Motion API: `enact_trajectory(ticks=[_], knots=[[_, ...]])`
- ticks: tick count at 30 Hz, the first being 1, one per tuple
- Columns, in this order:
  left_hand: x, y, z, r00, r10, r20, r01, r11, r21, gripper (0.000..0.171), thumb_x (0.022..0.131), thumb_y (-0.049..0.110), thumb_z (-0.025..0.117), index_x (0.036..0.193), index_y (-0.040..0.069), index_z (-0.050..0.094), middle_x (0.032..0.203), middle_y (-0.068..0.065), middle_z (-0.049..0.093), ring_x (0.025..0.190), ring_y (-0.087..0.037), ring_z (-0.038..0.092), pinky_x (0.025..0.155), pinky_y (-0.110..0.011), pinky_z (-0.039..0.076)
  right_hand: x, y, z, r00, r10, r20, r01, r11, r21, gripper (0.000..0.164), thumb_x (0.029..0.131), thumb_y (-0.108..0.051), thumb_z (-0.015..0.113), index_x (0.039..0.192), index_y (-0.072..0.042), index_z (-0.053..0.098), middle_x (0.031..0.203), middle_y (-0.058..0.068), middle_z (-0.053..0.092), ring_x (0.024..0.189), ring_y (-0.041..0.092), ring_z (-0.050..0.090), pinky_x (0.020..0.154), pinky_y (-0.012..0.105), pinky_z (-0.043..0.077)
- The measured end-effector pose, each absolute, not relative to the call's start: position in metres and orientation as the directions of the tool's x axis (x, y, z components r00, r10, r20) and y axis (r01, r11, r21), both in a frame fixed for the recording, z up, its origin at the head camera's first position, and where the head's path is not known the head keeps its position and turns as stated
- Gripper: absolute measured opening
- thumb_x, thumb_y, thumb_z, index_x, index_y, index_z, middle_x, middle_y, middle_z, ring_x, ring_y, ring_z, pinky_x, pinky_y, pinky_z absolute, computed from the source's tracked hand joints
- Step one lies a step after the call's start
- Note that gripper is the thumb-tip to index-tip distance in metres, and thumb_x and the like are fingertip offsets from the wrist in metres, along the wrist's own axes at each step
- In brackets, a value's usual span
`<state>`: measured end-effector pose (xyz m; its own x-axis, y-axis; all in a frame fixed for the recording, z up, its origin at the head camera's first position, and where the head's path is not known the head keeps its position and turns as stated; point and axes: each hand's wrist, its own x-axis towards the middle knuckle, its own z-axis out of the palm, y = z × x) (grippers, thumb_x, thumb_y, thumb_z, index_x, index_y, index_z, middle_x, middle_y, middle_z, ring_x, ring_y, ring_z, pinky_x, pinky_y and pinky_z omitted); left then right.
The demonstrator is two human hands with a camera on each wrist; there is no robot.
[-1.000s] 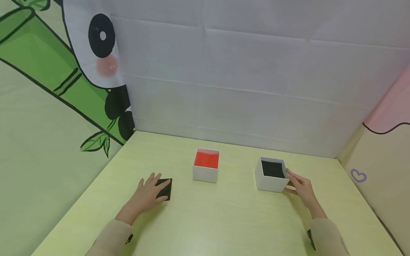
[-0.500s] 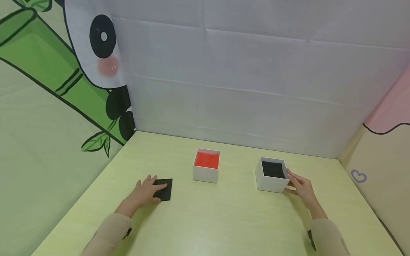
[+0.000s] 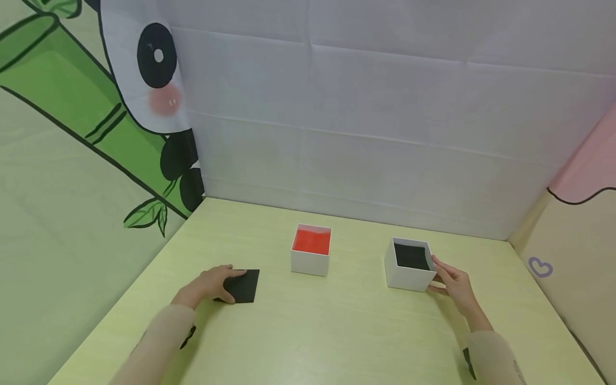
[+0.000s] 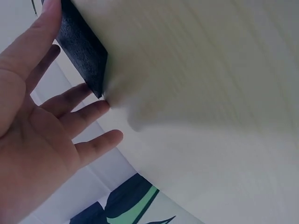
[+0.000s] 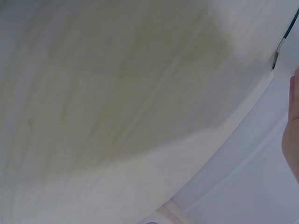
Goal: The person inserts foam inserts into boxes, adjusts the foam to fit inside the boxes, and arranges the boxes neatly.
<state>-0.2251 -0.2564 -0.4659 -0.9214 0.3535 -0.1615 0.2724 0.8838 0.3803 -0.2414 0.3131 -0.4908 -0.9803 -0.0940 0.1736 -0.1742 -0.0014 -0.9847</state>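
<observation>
A flat black square piece [image 3: 245, 286] is on the left of the table, and my left hand [image 3: 212, 283] holds its left end. My thumb is along the near edge and the index finger along the far edge. In the left wrist view, the black piece [image 4: 81, 44] is between the thumb and the fingers, with the other fingertips [image 4: 114, 136] spread below it. On the right, my right hand [image 3: 456, 286] grips the right side of a white open box [image 3: 409, 279] with a black square inside. In the right wrist view only part of that hand [image 5: 293, 135] shows.
A second white open box [image 3: 309, 263], with a red piece [image 3: 312, 242] inside, stands between the hands, farther back. The pale yellow table [image 3: 317, 337] ends at a white cloth backdrop [image 3: 366, 133]. A panda and bamboo print [image 3: 110, 123] covers the left side.
My left hand has slid left across the black piece, from spread fingers over it to its left end, uncovering more of it. The right hand and both boxes have stayed put.
</observation>
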Motion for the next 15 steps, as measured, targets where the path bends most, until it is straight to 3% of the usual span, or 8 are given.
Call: enact_trajectory(ticks=[2, 5, 10, 15], knots=[[-0.228, -0.26, -0.466, -0.92, 0.362, -0.15, 0.27, 0.864, 0.425, 0.072, 0.064, 0.012, 0.079, 0.128, 0.004, 0.049, 0.128, -0.03, 0.039, 0.116, -0.047, 0.034, 0.089, -0.057, 0.029, -0.243, 0.314, -0.493, -0.978, -0.108, 0.181, -0.183, 0.01, -0.983, 0.032, 0.088, -0.028, 0.057, 0.121, -0.027, 0.056, 0.103, -0.014, 0.059, 0.078, 0.007, 0.06, 0.065, 0.032, 0.05], [-0.231, -0.264, -0.467, -0.919, 0.376, -0.119, 0.282, 0.838, 0.467, 0.072, 0.062, 0.006, 0.08, 0.127, 0.0, 0.048, 0.125, -0.027, 0.044, 0.116, -0.045, 0.036, 0.091, -0.051, 0.033, -0.245, 0.316, -0.496, -0.978, -0.104, 0.183, -0.183, -0.009, -0.983, 0.039, 0.086, -0.032, 0.059, 0.123, -0.021, 0.055, 0.103, -0.013, 0.059, 0.079, 0.008, 0.061, 0.064, 0.032, 0.05], [-0.234, -0.264, -0.467, -0.929, 0.36, -0.089, 0.29, 0.854, 0.432, 0.073, 0.058, 0.007, 0.082, 0.124, -0.001, 0.052, 0.108, -0.019, 0.052, 0.101, -0.036, 0.047, 0.086, -0.046, 0.038, -0.248, 0.318, -0.499, -0.981, -0.096, 0.17, -0.172, 0.01, -0.985, 0.049, 0.083, -0.038, 0.061, 0.126, -0.017, 0.052, 0.104, -0.015, 0.059, 0.079, 0.008, 0.061, 0.064, 0.032, 0.05], [-0.237, -0.261, -0.467, -0.949, 0.309, -0.059, 0.263, 0.882, 0.391, 0.068, 0.057, 0.005, 0.082, 0.12, -0.001, 0.055, 0.09, -0.011, 0.046, 0.082, -0.024, 0.045, 0.076, -0.041, 0.042, -0.244, 0.314, -0.495, -0.983, -0.08, 0.167, -0.168, 0.008, -0.986, 0.035, 0.089, -0.027, 0.056, 0.123, -0.02, 0.055, 0.102, -0.015, 0.06, 0.078, 0.008, 0.06, 0.064, 0.031, 0.05]])
